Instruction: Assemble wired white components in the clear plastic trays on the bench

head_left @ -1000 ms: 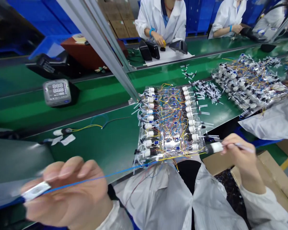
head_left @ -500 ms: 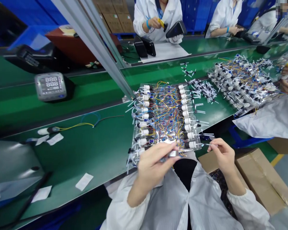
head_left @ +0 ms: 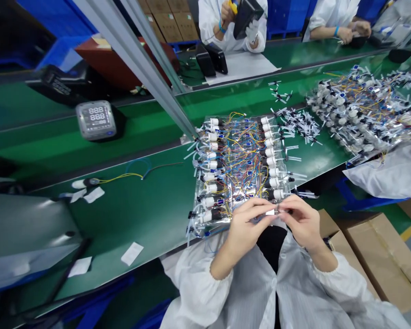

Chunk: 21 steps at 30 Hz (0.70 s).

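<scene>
green desk (head_left: 150,214) runs across the view, and a clear plastic sheet (head_left: 196,196) lies on it right in front of the person. on the sheet sit two rows of white capped parts (head_left: 270,152), with a thick mess of thin coloured wires (head_left: 241,160) between them. the left hand (head_left: 246,224) and the right hand (head_left: 303,221) are close together at the near edge of the sheet, with the fingers bent in and not spread. their fingertips (head_left: 287,211) pinch a small white piece (head_left: 270,212) between them, but just how each finger holds it is too small to tell. the step in hand looks like fine, close work on this one small piece, right by the last row of parts. the next move calls for slow, steady fingers, since the wires are packed tight and could snag. past the sheet lies a heap of little black and white tubes (head_left: 299,125), and past that lies a second wired sheet (head_left: 359,107). white sleeves (head_left: 195,283) come in from the person's own coat, a brown cardboard box (head_left: 380,256) sits beside the desk, and at the far desk a co-worker's hand (head_left: 227,13) is up near a black case (head_left: 245,17).
</scene>
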Tool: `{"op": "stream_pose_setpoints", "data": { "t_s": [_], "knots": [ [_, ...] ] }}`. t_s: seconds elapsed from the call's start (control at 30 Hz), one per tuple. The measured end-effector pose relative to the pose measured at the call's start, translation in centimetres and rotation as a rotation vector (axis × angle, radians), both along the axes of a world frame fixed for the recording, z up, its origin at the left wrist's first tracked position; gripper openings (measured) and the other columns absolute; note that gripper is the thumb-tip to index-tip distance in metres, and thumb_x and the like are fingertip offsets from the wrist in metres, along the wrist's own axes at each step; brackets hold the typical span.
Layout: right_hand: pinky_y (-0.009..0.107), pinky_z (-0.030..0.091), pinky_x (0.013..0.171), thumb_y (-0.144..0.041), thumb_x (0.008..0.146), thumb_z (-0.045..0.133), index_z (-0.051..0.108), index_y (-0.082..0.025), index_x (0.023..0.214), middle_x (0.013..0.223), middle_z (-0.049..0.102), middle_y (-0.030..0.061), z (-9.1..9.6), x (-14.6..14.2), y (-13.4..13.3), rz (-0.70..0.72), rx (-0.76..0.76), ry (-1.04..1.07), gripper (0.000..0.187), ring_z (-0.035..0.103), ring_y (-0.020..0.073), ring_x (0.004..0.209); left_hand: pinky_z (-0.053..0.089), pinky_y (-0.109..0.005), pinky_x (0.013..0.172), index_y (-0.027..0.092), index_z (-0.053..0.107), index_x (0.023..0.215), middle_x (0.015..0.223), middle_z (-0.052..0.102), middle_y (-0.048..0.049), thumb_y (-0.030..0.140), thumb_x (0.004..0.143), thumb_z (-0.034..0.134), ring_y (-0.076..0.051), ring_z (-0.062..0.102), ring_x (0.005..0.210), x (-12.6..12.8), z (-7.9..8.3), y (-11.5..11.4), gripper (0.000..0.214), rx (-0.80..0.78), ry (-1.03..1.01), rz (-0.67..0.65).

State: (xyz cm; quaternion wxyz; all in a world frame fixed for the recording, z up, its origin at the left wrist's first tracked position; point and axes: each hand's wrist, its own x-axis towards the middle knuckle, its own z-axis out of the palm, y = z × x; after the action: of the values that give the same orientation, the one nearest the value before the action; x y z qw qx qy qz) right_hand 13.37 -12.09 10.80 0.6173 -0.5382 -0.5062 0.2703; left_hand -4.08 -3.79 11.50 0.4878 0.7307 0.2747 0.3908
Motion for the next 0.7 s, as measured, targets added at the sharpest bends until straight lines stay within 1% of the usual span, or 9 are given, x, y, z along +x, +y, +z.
{"op": "stream_pose_setpoints", "data": {
  "t_s": [0.1, 0.17, 0.33, 0.47, 0.6, 0.7],
  "knots": [
    [0.036, 0.061, 0.079, -0.014, 0.093, 0.076, 0.084, -0.032, 0.105, 0.097, 0.075, 0.0049, 0.2, 0.0, 0.2, 0.029, 0.005, 0.001, 0.023, 0.071, 0.0198, 0.089, 0.064, -0.033, 0.085, 0.025, 0.085, 0.111, 0.102, 0.080, -0.0075, 0.028, 0.094, 0.079, -0.020, 0.076, 0.093, -0.3, -0.1, 0.3, 0.018, 0.008, -0.003, 0.046],
    [0.036, 0.061, 0.080, -0.013, 0.093, 0.075, 0.084, -0.032, 0.105, 0.098, 0.075, 0.0049, 0.1, -0.2, 0.2, 0.039, -0.006, 0.008, 0.024, 0.071, 0.0196, 0.090, 0.064, -0.033, 0.084, 0.025, 0.085, 0.110, 0.101, 0.081, -0.0069, 0.027, 0.093, 0.080, -0.020, 0.077, 0.092, -0.3, -0.3, 0.4, 0.018, 0.011, -0.022, 0.057],
    [0.031, 0.059, 0.072, -0.015, 0.090, 0.080, 0.080, -0.028, 0.103, 0.089, 0.074, 0.0033, 0.0, -0.8, 0.3, -0.035, -0.037, 0.089, 0.018, 0.070, 0.0180, 0.082, 0.064, -0.031, 0.081, 0.025, 0.086, 0.104, 0.096, 0.082, -0.0058, 0.025, 0.091, 0.082, -0.020, 0.077, 0.090, -0.1, -0.5, 0.3, 0.014, -0.008, -0.050, 0.058],
    [0.027, 0.056, 0.068, -0.014, 0.090, 0.078, 0.078, -0.027, 0.100, 0.086, 0.072, 0.0015, 0.5, -1.2, 0.6, -0.030, -0.028, 0.119, 0.017, 0.068, 0.0147, 0.077, 0.063, -0.030, 0.077, 0.024, 0.086, 0.104, 0.094, 0.081, -0.0060, 0.024, 0.090, 0.083, -0.019, 0.076, 0.087, -0.1, -0.6, 0.1, 0.014, -0.041, -0.066, 0.069],
    [0.026, 0.053, 0.065, -0.013, 0.091, 0.077, 0.078, -0.027, 0.101, 0.085, 0.069, 0.0008, 0.7, -1.3, 0.6, -0.019, -0.030, 0.098, 0.017, 0.065, 0.0138, 0.075, 0.061, -0.028, 0.075, 0.023, 0.086, 0.104, 0.093, 0.081, -0.0055, 0.023, 0.087, 0.085, -0.018, 0.075, 0.085, -0.2, -1.0, 0.1, 0.016, -0.055, -0.095, 0.082],
    [0.027, 0.052, 0.066, -0.013, 0.091, 0.078, 0.079, -0.027, 0.102, 0.086, 0.070, 0.0011, 0.4, -1.1, 0.4, -0.008, -0.031, 0.046, 0.018, 0.063, 0.0141, 0.075, 0.060, -0.027, 0.075, 0.024, 0.086, 0.105, 0.092, 0.081, -0.0048, 0.019, 0.087, 0.085, -0.017, 0.075, 0.084, -0.1, -1.2, 0.1, 0.018, -0.028, -0.114, 0.075]
  ]
}}
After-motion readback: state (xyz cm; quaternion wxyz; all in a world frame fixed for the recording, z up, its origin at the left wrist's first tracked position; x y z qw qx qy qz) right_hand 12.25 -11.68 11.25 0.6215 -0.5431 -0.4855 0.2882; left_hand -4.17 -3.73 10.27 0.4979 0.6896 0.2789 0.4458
